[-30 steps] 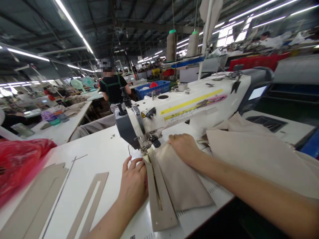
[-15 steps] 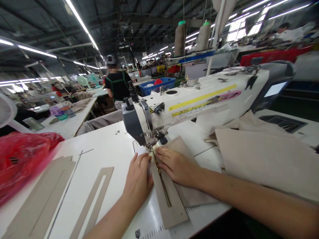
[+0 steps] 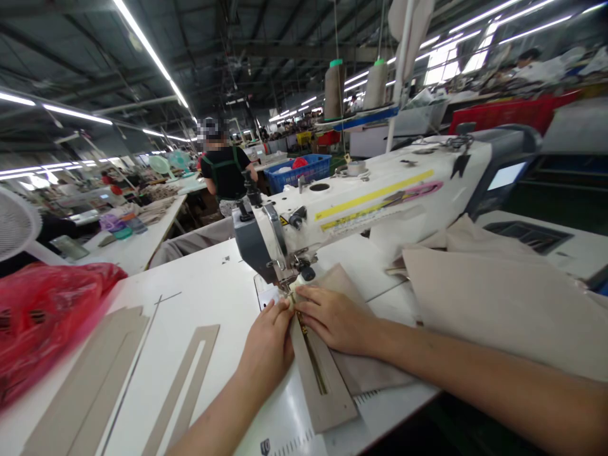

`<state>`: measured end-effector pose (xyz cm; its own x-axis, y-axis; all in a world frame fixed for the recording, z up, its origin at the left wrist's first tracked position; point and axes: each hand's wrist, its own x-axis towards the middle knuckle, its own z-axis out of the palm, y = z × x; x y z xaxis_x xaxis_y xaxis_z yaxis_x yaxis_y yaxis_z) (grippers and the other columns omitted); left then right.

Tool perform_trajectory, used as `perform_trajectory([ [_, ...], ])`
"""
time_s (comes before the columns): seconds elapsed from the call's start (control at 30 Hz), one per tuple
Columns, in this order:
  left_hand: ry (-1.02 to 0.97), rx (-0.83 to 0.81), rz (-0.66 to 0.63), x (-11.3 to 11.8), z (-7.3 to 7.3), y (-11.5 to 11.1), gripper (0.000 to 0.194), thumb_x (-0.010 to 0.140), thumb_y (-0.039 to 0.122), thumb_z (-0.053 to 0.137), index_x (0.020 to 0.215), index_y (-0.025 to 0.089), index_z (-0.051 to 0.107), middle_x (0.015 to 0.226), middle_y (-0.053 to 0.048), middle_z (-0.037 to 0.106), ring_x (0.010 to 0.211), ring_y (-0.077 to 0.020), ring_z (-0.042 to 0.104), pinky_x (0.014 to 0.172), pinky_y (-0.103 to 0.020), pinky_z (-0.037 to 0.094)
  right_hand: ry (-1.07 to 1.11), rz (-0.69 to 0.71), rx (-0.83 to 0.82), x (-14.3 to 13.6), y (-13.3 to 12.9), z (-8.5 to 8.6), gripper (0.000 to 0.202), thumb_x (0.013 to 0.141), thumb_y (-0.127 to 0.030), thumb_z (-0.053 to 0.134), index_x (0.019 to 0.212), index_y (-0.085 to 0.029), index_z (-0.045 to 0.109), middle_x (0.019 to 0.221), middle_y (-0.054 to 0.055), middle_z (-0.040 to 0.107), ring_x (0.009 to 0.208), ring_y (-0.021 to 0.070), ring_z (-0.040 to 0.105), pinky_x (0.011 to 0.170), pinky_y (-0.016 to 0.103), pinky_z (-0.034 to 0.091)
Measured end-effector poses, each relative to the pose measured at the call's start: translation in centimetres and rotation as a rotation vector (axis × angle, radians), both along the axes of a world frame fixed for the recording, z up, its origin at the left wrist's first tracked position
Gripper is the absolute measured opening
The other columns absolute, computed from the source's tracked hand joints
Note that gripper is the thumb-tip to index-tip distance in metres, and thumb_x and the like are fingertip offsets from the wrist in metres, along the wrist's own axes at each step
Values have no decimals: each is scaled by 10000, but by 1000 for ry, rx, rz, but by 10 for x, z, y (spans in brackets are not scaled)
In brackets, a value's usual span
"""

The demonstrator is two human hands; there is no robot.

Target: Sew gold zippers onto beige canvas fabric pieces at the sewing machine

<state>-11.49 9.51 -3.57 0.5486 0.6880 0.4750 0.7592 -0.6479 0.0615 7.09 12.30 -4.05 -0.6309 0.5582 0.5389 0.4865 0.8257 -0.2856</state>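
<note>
Landmark: the sewing machine (image 3: 361,196) stood on the white table (image 3: 209,285), its needle end toward the person.
Left hand: the left hand (image 3: 268,345) lay flat just in front of the needle, fingertips (image 3: 280,308) pressing the near edge of the slotted card strip (image 3: 323,386); grip flat and spread, closed on nothing.
Right hand: the right hand (image 3: 335,320) lay flat beside it, on the beige cloth (image 3: 365,373) right of the strip; grip likewise spread, only pressing down.
Zipper: the zipper (image 3: 313,358) ran along the strip's slot, from under the needle toward the table's front edge.
Edges: the strip's near end reached almost to the table's front edge; the cloth hung slightly past it.
Open room: bare table lay left of the machine, up to two more card templates (image 3: 142,373) and a red bag (image 3: 42,316).
Right of the machine: a heap of beige cloth (image 3: 498,297) filled the table.
Hidden: the needle and foot were too small to make out; both fingertips covered the zipper's far end; the templates were cut off by the lower picture edge.
</note>
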Motion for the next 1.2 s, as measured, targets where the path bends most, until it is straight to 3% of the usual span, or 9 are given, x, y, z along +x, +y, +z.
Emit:
perform_trajectory([
  [0.2, -95, -87, 59, 1, 0, 1, 347, 749, 22, 422, 1049, 129, 560, 1067, -124, 587, 1000, -240, 570, 873, -418, 518, 92, -25, -148, -6, 11, 1, 189, 823, -157, 528, 987, -152, 622, 1115, 114, 545, 1047, 246, 483, 914, 412, 427],
  [0.43, -122, -85, 62, 2, 3, 0, 371, 710, 14, 425, 1028, 135, 574, 1022, -118, 592, 961, -249, 568, 843, -439, 517, 253, -129, -298, -17, 11, 8, 163, 669, -35, 539, 764, -167, 547, 816, 35, 563, 846, 199, 516, 755, 338, 444],
  [0.53, -14, -45, 45, 0, 3, -2, 485, 669, 6, 440, 1111, 162, 566, 1088, -109, 599, 1022, -262, 563, 946, -511, 447, 192, -160, -136, -14, -2, 6, 170, 689, -27, 483, 788, -158, 524, 793, 41, 559, 785, 194, 522, 717, 339, 469],
  [0.63, 63, -44, 17, 0, 4, -7, 463, 711, 19, 441, 1140, 142, 564, 1138, -125, 602, 1058, -256, 569, 1004, -525, 395, 25, -136, 155, -9, -14, -2, 249, 800, -64, 414, 998, -94, 561, 1012, 140, 589, 983, 259, 523, 877, 434, 451],
  [0.7, 87, -47, 3, 0, 4, -10, 417, 759, 40, 437, 1148, 124, 560, 1176, -141, 592, 1096, -255, 556, 1009, -504, 402, -36, -111, 244, -6, -19, -7, 343, 855, -89, 362, 1159, -38, 511, 1178, 187, 545, 1119, 267, 478, 952, 428, 423],
  [0.83, 73, -24, 7, 2, 5, -12, 365, 805, 51, 427, 1134, 124, 568, 1212, -141, 578, 1119, -252, 547, 985, -473, 442, -72, -86, 155, -6, -19, -8, 372, 871, -105, 359, 1207, -28, 498, 1204, 180, 540, 1128, 261, 478, 957, 424, 425],
  [1.0, 19, -22, -10, 3, 5, -12, 311, 811, 59, 451, 1077, 137, 592, 1159, -127, 600, 1078, -252, 564, 969, -468, 460, 59, -34, -57, -8, -8, 2, 132, 829, -115, 477, 870, -137, 601, 970, 89, 580, 949, 237, 505, 863, 424, 450],
  [1.1, -8, 12, -11, 1, 3, -11, 295, 814, 62, 461, 1062, 140, 599, 1100, -118, 620, 1030, -247, 585, 951, -455, 478, 113, -8, -40, -8, -6, 3, 84, 782, -94, 494, 796, -135, 565, 876, 79, 579, 862, 223, 517, 821, 414, 470],
  [1.2, 22, 24, -17, 1, 2, -11, 301, 818, 67, 471, 1089, 122, 592, 1090, -128, 622, 1014, -251, 590, 949, -454, 479, 63, -49, 66, -8, -12, 1, 164, 799, -83, 439, 878, -95, 582, 929, 133, 611, 891, 243, 556, 850, 423, 486],
])
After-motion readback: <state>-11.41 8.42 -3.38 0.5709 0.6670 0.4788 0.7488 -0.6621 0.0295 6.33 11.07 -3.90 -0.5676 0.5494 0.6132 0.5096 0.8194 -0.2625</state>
